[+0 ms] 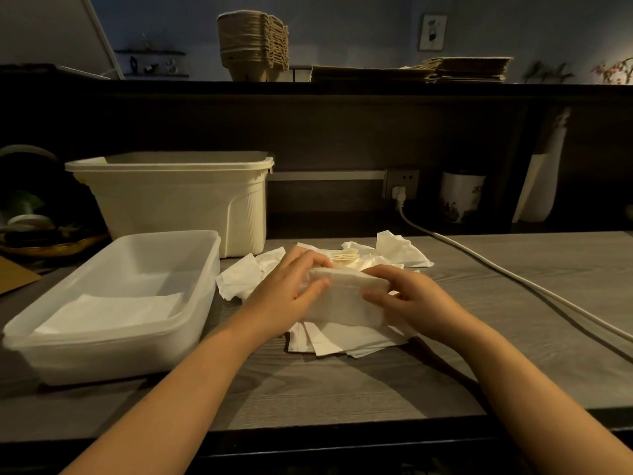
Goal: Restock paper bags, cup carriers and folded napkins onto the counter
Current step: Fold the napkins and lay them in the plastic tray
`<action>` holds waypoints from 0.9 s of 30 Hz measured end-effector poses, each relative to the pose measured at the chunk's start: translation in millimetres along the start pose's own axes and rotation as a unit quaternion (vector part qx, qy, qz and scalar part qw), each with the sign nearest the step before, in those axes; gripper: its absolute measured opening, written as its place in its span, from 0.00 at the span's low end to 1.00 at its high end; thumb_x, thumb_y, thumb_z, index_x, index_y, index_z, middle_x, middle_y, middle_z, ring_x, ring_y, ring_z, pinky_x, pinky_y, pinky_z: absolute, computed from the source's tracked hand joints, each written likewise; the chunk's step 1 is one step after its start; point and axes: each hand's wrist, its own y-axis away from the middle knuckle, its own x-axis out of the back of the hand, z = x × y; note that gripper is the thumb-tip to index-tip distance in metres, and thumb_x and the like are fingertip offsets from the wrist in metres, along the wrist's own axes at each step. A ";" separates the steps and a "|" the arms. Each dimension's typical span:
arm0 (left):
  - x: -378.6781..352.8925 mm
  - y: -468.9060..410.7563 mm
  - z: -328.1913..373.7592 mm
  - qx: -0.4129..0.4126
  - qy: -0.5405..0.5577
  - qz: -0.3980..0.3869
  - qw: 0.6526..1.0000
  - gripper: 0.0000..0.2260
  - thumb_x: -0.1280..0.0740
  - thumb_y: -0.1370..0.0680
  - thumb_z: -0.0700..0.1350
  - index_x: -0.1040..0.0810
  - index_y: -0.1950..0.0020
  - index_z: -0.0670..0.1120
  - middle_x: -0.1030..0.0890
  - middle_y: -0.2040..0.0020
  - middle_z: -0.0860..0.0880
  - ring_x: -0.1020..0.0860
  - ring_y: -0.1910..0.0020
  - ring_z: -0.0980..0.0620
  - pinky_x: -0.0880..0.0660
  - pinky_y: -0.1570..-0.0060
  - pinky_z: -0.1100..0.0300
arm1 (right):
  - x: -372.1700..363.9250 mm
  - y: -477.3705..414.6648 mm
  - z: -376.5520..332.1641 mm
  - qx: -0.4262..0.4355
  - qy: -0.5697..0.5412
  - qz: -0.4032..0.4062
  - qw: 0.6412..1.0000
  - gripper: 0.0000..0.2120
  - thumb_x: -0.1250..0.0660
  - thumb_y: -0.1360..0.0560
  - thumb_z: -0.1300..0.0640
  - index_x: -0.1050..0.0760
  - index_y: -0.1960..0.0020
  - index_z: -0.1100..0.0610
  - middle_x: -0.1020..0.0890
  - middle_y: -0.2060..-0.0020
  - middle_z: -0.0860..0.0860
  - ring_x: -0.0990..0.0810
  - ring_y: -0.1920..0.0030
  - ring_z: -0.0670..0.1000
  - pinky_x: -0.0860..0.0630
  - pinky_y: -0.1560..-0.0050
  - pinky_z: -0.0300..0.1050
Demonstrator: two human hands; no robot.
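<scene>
A folded white napkin (346, 296) is held over a loose pile of white napkins (342, 341) on the grey table. My left hand (291, 293) grips its left end, thumb on the front and fingers curled over the top. My right hand (407, 299) pinches its right end. A folded napkin (113, 311) lies in the clear plastic tub (191, 323) to the left. On the high counter at the back stand stacked cup carriers (253, 46) and flat brown paper bags (469, 68).
A cream storage bin (178, 197) stands behind the tub. More crumpled napkins (394, 252) lie behind my hands. A white power cable (513, 279) runs from the wall socket (400, 185) across the right side of the table. A white jar (460, 195) stands at the back right.
</scene>
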 end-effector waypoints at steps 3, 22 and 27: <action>2.2 0.6 -0.5 0.001 -0.013 0.017 1.000 0.14 0.41 0.20 0.48 0.37 0.36 0.61 0.35 0.39 0.61 0.34 0.40 0.60 0.28 0.46 0.61 | 0.6 -0.4 -0.2 0.006 0.020 0.013 1.000 0.11 0.37 0.23 0.54 0.28 0.42 0.44 0.26 0.55 0.35 0.25 0.54 0.37 0.27 0.59 0.28; 7.7 2.8 -2.2 0.048 -0.051 -0.040 0.997 0.24 0.29 0.28 0.54 0.40 0.41 0.69 0.29 0.43 0.60 0.25 0.48 0.57 0.23 0.49 0.56 | 5.7 -0.2 -1.7 -0.009 0.009 0.015 1.000 0.18 0.35 0.24 0.56 0.33 0.38 0.40 0.26 0.52 0.40 0.25 0.50 0.41 0.22 0.51 0.39; 11.1 0.3 -1.0 0.080 0.061 -0.010 0.995 0.20 0.29 0.27 0.48 0.34 0.43 0.66 0.25 0.45 0.59 0.24 0.47 0.59 0.23 0.52 0.63 | 10.9 0.8 0.0 -0.064 0.020 -0.019 0.998 0.07 0.31 0.27 0.55 0.25 0.49 0.51 0.20 0.57 0.45 0.21 0.58 0.40 0.22 0.56 0.39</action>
